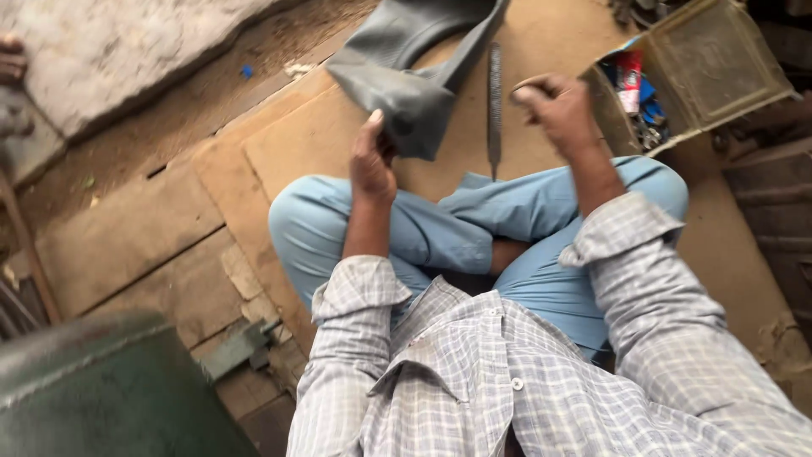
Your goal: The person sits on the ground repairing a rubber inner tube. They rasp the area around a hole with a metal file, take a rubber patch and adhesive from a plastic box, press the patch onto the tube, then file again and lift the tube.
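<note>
I sit cross-legged on brown cardboard sheets. My left hand grips the folded end of a dark grey rubber inner tube that stretches away from me toward the top. My right hand is raised beside it with fingers curled; whether something small sits in them is too blurred to tell. A long metal file lies flat on the cardboard between my two hands, pointing at my knees.
An open metal box with small packets and bits inside stands at the upper right. A dark green rounded object fills the lower left. Dirt floor and a pale slab lie at the upper left. Another person's foot shows at the far left edge.
</note>
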